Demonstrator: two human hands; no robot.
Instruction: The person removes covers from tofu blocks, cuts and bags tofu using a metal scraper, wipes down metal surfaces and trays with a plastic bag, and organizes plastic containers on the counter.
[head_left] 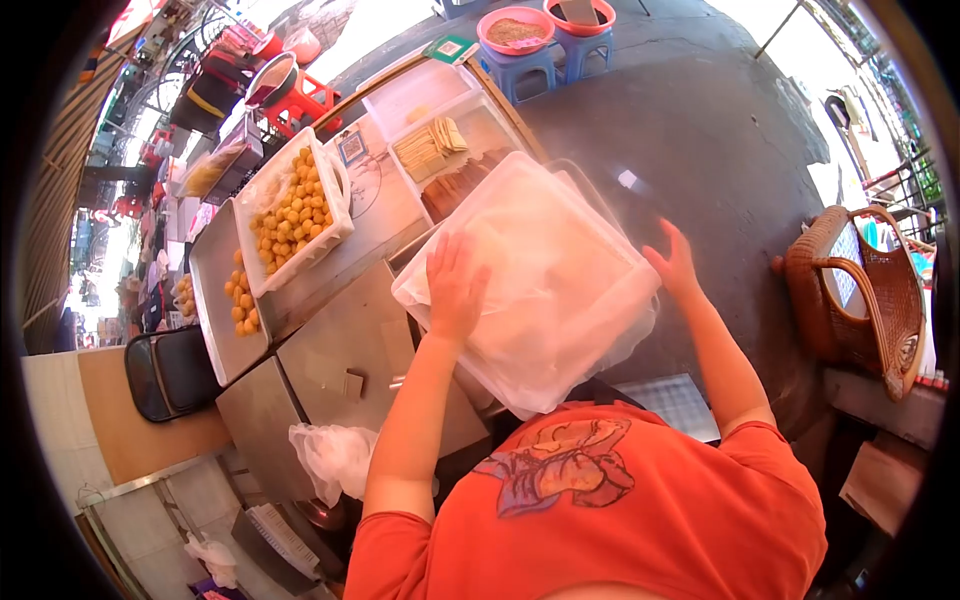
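Note:
A large white plastic tray (520, 280), wrapped in a thin clear plastic sheet, sits tilted in front of my chest at the counter's edge. What lies inside it is blurred by the milky covering. My left hand (460, 290) rests flat on the left part of the cover with its fingers stretched out. Off the tray's right corner is my right hand (675, 262), its fingers apart and holding nothing. Whether its fingertips touch the loose plastic, I cannot tell. Just behind the tray, a clear bin (478, 110) holds pale yellow stacked slices (430, 146) and brown strips (462, 185).
On the metal counter (335, 345), a white basket (340, 225) of round yellow balls (290, 215) stands left. A crumpled plastic bag (335, 458) hangs near my left elbow. Blue stools (520, 70) with pink basins stand beyond. A wicker chair (850, 290) is at right.

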